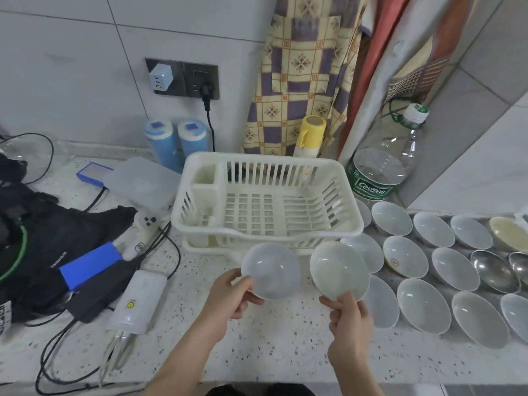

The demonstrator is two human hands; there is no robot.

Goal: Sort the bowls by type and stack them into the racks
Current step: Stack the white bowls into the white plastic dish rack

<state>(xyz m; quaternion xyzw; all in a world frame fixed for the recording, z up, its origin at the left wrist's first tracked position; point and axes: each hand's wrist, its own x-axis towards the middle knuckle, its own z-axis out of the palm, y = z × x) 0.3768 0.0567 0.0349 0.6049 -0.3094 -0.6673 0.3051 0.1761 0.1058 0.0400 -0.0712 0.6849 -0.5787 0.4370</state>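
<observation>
My left hand (233,295) pinches the rim of a frosted bowl (271,271); my right hand (350,318) grips a white bowl (339,270) by its edge. Both hover above the worktop (285,347), just before the rack (265,200), which holds no bowls yet. Many bowls (423,305) wait in rows to my right, so sorting seems barely started.

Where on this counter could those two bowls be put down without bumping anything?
Bare counter lies along the near edge, between the cables and white device and the rows of bowls. The rack holds no dishes. The right side is packed with bowls; the left is cluttered with electronics.
</observation>
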